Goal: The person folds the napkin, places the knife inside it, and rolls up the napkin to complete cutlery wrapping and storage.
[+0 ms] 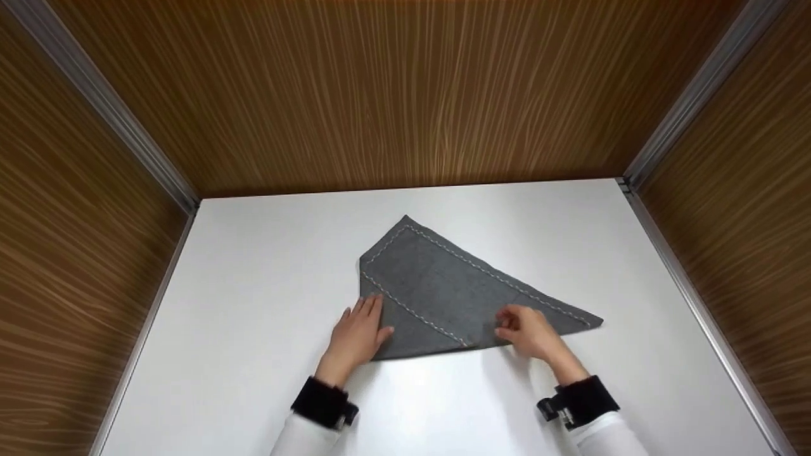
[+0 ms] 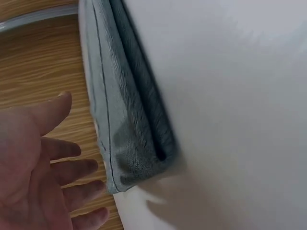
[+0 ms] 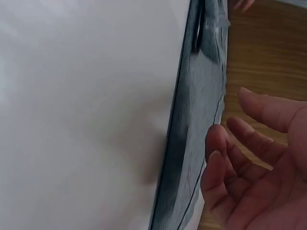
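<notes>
A grey felt cloth (image 1: 443, 297) with white stitching lies folded into a rough triangle on the white table (image 1: 253, 266). My left hand (image 1: 361, 329) lies with straight fingers on the cloth's near left corner. My right hand (image 1: 526, 329) hovers at the cloth's near edge, fingers loosely bent, holding nothing. In the left wrist view the left hand (image 2: 43, 163) shows spread fingers beside the layered cloth (image 2: 124, 120). In the right wrist view the right hand (image 3: 254, 163) is relaxed next to the cloth (image 3: 199, 120), its fingertips close to the stitched edge.
Wood-grain walls enclose the table at the back (image 1: 380, 95), left (image 1: 63, 253) and right (image 1: 747, 221), joined by metal corner strips (image 1: 690, 88). Bare white table surface (image 1: 633, 253) surrounds the cloth on all sides. Black bands sit on both wrists.
</notes>
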